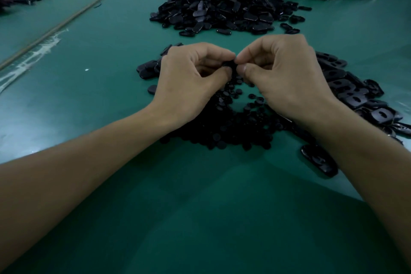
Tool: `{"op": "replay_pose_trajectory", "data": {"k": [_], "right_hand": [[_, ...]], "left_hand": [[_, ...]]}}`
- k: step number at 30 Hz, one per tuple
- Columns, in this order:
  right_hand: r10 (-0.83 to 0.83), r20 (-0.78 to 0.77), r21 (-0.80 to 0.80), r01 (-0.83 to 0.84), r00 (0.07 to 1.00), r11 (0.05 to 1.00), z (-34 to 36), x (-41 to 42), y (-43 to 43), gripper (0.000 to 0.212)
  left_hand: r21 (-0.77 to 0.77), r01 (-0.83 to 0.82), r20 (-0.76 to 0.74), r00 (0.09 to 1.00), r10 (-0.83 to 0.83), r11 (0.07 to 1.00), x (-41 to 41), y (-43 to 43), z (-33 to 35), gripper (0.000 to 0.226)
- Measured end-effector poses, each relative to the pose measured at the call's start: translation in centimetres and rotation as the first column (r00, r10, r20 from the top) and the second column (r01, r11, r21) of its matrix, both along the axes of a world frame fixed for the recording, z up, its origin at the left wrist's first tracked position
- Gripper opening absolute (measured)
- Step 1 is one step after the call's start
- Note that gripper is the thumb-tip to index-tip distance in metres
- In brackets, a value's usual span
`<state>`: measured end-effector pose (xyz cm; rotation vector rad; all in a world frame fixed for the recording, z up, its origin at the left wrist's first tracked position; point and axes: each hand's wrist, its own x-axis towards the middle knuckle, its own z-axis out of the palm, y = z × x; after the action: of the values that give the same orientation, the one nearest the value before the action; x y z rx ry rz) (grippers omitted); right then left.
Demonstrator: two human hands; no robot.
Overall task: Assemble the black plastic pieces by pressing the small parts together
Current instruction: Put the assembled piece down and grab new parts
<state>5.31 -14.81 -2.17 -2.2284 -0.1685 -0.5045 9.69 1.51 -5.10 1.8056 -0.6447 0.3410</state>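
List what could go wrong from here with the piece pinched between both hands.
The small black piece is pinched only at the fingertips of the left hand and right hand; it may slip and vanish into the round discs below.
Fingers hide the joint, so a crooked press could go unnoticed.

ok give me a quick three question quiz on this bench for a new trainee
1. True or false: the left hand lies flat and empty on the green table.
2. What lies on the table just below the two hands? A) small round discs B) a screwdriver C) a cardboard box
3. What do the left hand and the right hand pinch between their fingertips?

Key: 1 false, its fingers are curled and pinching. 2 A. 3 a small black piece.
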Motion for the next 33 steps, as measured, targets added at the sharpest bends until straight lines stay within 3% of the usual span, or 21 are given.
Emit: {"op": "replay_pose_trajectory", "data": {"k": [11, 17, 24, 29, 33], "right_hand": [[-0.091, 0.051, -0.046, 0.094, 0.994, 0.995, -0.1, -0.3, 0.4, 0.026], [-0.041, 0.031, -0.026, 0.042, 0.999, 0.999, -0.1, -0.4, 0.9, 0.021], [0.065, 0.025, -0.010, -0.065, 0.998, 0.998, 0.0, -0.4, 1.0, 0.020], [0.020, 0.069, -0.054, -0.017, 0.997, 0.998, -0.1, 0.0, 0.1, 0.013], [0.036, 0.009, -0.011, -0.036, 0.999, 0.999, -0.2, 0.4, -0.8, 0.012]], "left_hand": [[0.054, 0.020, 0.007, 1.000, -0.021, 0.998, -0.2, 0.0, -0.1, 0.022], [0.132, -0.070, 0.116, 0.992, 0.055, 0.989, -0.5, 0.0, 0.1, 0.023], [0.111, -0.088, 0.146, 0.987, 0.072, 0.990, -0.1, 0.3, 0.1, 0.020], [0.072, -0.023, 0.047, 0.999, 0.020, 0.997, 0.2, 0.3, 0.0, 0.025], [-0.001, 0.108, -0.049, 0.993, -0.108, 0.994, 0.1, 0.3, 0.2, 0.031]]}}
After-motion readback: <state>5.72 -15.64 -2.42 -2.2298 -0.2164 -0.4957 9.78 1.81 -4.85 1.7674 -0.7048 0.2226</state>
